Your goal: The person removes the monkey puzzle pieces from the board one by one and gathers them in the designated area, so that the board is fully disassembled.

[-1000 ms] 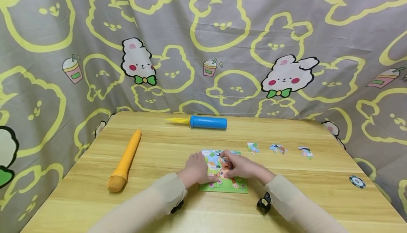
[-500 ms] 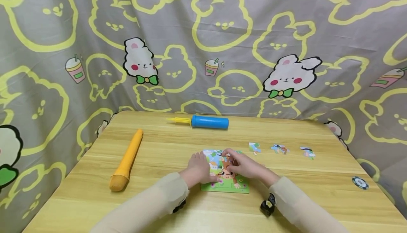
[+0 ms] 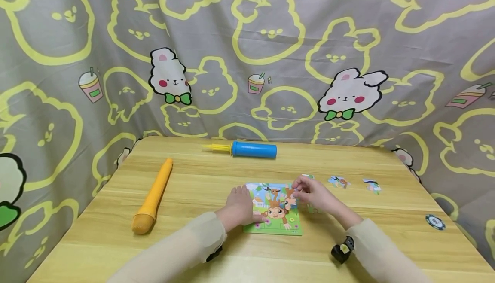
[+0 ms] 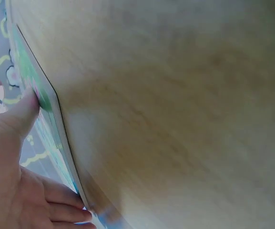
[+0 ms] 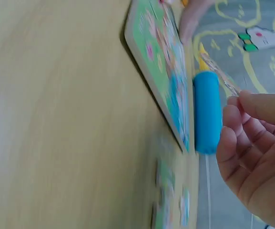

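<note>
In the head view a square jigsaw puzzle [image 3: 275, 223] with a cartoon monkey lies flat at the middle of the table. My left hand [image 3: 239, 205] rests on its left side, fingers stretched along the edge and thumb on the picture. The left wrist view has that thumb [image 4: 26, 107] pressing the puzzle's border. Over the puzzle's right side, my right hand [image 3: 317, 195] pinches a puzzle piece [image 3: 290, 197] between thumb and fingertips. Seen edge-on in the right wrist view, this puzzle piece [image 5: 221, 75] is held clear of the board.
Loose pieces lie right of the puzzle, including a bird piece [image 3: 339, 182], a far-right piece [image 3: 372, 185] and a green piece [image 3: 315, 209] partly behind my right hand. A blue hand pump [image 3: 254, 149], an orange microphone-shaped object [image 3: 152, 197] and a poker chip [image 3: 435, 221] are around.
My right hand has moved right and lifted from the middle of the puzzle, with a piece in its pinch, uncovering more of the monkey picture. My left hand has stayed on the left side.
</note>
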Action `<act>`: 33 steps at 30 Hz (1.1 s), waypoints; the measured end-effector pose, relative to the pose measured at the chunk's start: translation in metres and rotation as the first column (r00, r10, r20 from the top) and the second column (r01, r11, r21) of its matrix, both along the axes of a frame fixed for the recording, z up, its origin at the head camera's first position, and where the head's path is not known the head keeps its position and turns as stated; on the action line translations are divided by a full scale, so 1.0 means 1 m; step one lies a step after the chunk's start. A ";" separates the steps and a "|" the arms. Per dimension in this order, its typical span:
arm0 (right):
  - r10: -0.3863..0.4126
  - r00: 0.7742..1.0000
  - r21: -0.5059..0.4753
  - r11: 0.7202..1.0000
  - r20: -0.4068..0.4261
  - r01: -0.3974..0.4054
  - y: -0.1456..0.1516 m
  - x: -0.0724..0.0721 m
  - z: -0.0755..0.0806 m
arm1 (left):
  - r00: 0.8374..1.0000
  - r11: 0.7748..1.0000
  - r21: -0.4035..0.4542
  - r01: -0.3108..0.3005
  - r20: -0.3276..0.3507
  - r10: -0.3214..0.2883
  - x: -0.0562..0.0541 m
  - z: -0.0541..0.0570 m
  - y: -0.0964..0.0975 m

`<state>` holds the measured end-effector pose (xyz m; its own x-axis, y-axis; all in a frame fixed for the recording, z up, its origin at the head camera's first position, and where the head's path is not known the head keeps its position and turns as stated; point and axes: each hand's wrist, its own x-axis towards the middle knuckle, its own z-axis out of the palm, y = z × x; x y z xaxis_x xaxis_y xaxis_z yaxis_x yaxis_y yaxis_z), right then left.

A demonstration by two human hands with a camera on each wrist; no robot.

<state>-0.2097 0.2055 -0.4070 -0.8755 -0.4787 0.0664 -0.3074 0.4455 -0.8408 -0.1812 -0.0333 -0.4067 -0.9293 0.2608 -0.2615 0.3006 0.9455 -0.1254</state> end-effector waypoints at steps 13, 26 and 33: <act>-0.166 0.984 0.005 0.986 0.065 0.166 0.085 0.005 0.001 | 0.997 0.981 0.177 0.073 0.025 -0.078 -0.001 0.000 -0.018; -0.198 0.980 0.117 0.974 0.032 0.193 0.144 0.008 -0.017 | 0.970 0.947 0.222 0.230 0.023 -0.241 -0.002 -0.005 -0.034; -0.197 0.980 0.229 0.953 -0.035 0.199 0.151 0.008 -0.021 | 0.971 0.946 0.235 0.225 0.031 -0.238 -0.002 -0.004 -0.035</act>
<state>-0.2015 0.3562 -0.4284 -0.9540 -0.2994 -0.0143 -0.2027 0.6795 -0.7051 -0.1833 -0.0683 -0.4105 -0.8214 0.5257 -0.2213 0.5147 0.8504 0.1093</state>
